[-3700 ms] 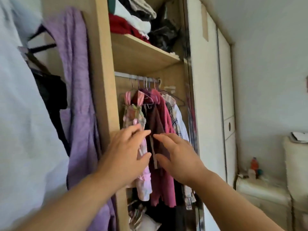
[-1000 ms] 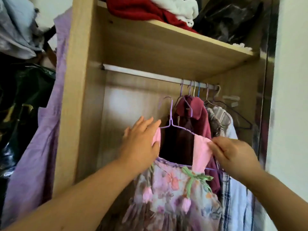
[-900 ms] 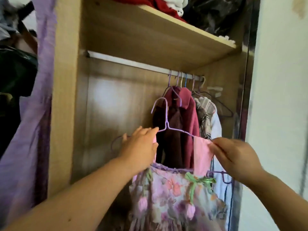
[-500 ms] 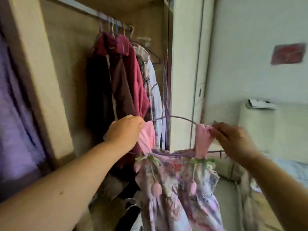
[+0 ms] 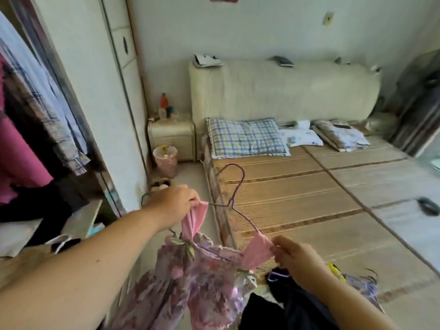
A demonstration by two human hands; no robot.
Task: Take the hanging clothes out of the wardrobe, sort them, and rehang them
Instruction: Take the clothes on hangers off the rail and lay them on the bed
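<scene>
The left hand (image 5: 172, 202) has its fingers curled tight, pinching the left pink shoulder strap (image 5: 194, 221) of a small floral dress of lilac and pink cloth (image 5: 190, 282); the right hand (image 5: 296, 258) likewise has its fingers closed, thumb against forefinger, on the right pink strap (image 5: 258, 250). The dress hangs on a thin purple wire hanger (image 5: 234, 194) and is held in the air between the open wardrobe and the bed, over the near corner of the bed's woven straw mat (image 5: 297, 198); its skirt drops straight down out of view. The hanger's long axis runs from upper left to lower right — the left hand sits higher and further off; the hook curls up and back toward the blue checked pillow (image 5: 245, 138). Dark clothes (image 5: 292, 308) lie heaped on the mat under the right wrist; plaid and magenta garments (image 5: 35, 110) hang in the wardrobe at left.
</scene>
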